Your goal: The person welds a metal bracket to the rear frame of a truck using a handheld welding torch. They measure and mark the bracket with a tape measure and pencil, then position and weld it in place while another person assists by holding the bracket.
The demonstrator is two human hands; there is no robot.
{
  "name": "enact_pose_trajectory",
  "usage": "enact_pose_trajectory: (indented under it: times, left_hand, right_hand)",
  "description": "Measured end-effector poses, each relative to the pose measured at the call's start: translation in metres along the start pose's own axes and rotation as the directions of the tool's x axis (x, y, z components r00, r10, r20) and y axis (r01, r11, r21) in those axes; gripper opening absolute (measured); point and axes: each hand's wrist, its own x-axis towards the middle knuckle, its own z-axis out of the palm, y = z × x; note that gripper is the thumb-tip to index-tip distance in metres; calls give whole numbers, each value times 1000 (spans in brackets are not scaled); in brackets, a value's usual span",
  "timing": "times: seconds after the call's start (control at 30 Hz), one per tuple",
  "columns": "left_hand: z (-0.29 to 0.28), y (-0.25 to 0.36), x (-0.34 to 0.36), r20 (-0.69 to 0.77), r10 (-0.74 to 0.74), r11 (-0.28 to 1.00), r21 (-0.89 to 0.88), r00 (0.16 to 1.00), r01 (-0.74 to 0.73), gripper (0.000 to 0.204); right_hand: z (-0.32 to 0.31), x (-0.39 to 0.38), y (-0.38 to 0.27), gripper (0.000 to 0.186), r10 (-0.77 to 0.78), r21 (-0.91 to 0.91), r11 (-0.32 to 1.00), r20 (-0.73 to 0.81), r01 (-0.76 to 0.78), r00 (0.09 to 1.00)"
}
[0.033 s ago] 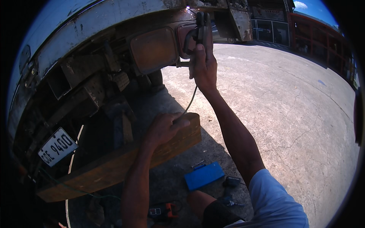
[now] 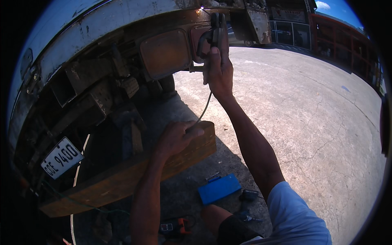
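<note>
Raised to the vehicle's underside, my right hand (image 2: 220, 75) is closed round a dark welding electrode holder (image 2: 215, 34). A small bright welding spark (image 2: 201, 8) glows on the scuffed metal edge just above and left of the holder. A thin cable (image 2: 207, 107) hangs from the holder down to my left hand (image 2: 179, 136). That hand is closed on the cable and lies over the end of a brown rusty beam (image 2: 122, 181); part of its fingers is hidden. Left of the holder are an amber rectangular lamp (image 2: 165, 54) and a smaller reddish lamp (image 2: 196, 34).
A white number plate (image 2: 62, 158) hangs tilted at the left, above a thin green wire (image 2: 100, 210). On the shaded concrete lie a blue case (image 2: 219, 189), a black power drill (image 2: 247, 200) and an orange-and-black tool (image 2: 174, 227). Sunlit pavement (image 2: 302, 110) stretches right toward buildings.
Both hands, the holder and the cable stay in place. Around the welding spark, the glow has shrunk and looks more orange.
</note>
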Motion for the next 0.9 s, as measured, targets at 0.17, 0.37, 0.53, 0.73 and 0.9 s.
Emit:
enact_pose_trajectory:
  times: [0.17, 0.37, 0.53, 0.73, 0.9]
  left_hand:
    - [1, -2, 3, -15, 12, 1000, 18, 1000, -12, 60]
    - [-3, -5, 8, -46, 76, 997, -17, 996, -77, 50]
    - [-1, -9, 10, -25, 19, 1000, 16, 999, -19, 48]
    - [-5, -7, 10, 20, 27, 1000, 11, 999, -27, 73]
    - [-4, -4, 9, -3, -8, 1000, 16, 1000, 8, 52]
  right_hand:
    - [1, 4, 1, 48, -15, -6, 1000, -13, 15, 1000]
    - [4, 9, 0, 46, -1, 5, 1000, -2, 1, 1000]
    - [4, 6, 0, 47, -87, 54, 994, -51, 90, 995]
    - [3, 9, 1, 47, -58, 12, 998, -23, 58, 998]
    - [6, 10, 2, 47, -138, -48, 989, -38, 136, 990]
